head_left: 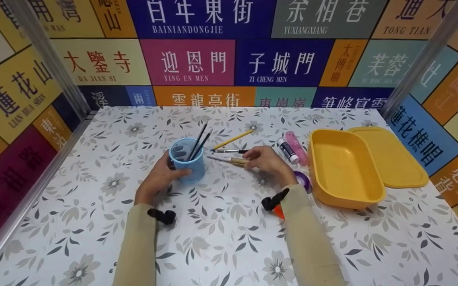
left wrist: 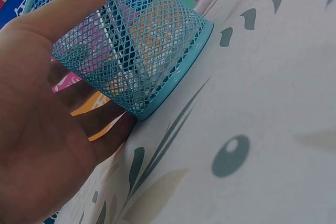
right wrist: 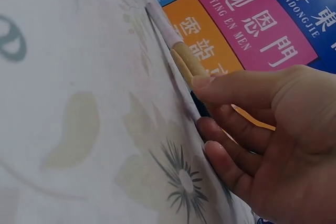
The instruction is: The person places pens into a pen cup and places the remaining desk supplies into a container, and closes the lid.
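My left hand (head_left: 161,174) grips a light blue mesh pen cup (head_left: 191,171), which stands on the table with two dark pencils (head_left: 199,143) leaning inside. In the left wrist view the thumb lies across the mesh (left wrist: 152,35) and the other fingers go behind it. My right hand (head_left: 266,161) pinches the tan end of a slim stick-like tool (right wrist: 190,59) between thumb and fingers; its pale shaft points toward the cup, low over the table. Just beyond lie a black-and-silver brush-like stick (head_left: 229,151) and a yellow pencil (head_left: 233,140).
Right of the right hand lie a glue stick (head_left: 287,150) and a pink tube-like item (head_left: 295,147). A purple ring (head_left: 303,181) and an orange thing (head_left: 279,212) are partly behind the right arm. Farther right stand a yellow box (head_left: 346,200) and its lid (head_left: 402,163).
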{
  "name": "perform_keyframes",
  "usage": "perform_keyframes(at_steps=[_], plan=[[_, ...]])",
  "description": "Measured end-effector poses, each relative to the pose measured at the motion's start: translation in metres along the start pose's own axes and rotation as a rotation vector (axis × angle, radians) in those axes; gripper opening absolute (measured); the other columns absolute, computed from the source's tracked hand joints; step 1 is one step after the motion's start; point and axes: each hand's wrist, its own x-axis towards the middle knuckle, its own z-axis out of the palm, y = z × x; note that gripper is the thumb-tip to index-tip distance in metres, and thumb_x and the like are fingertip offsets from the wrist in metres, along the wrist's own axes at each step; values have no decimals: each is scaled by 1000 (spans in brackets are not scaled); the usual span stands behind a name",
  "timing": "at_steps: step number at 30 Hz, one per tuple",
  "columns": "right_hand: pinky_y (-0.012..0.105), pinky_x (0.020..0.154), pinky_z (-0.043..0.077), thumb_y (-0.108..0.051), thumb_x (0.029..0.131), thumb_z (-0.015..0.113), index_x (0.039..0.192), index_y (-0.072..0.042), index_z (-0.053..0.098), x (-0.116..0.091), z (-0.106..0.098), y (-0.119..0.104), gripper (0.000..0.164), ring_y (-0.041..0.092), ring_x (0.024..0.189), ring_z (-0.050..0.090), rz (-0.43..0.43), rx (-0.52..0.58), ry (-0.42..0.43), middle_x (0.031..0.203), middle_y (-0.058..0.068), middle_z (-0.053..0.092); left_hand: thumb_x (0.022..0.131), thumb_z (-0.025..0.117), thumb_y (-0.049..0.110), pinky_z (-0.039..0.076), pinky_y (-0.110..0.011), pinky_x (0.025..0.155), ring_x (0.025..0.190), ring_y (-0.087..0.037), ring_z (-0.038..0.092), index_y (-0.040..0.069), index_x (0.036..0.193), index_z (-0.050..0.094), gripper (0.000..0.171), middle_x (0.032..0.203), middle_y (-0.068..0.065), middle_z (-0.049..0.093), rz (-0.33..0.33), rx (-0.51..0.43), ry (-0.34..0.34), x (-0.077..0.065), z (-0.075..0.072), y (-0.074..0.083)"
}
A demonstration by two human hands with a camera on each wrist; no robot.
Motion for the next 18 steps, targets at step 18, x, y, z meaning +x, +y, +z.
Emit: perform_keyframes(at_steps=[18], plan=[[33,92,60,0,93,65,135,6,54,4,-6,-7,44,13,90,69,-79,674,205,105,3,62,66,90,50,16,-50,128,154,-25,26,29,159,25,116,162,0,35,-35,7,2,0,0,-1]])
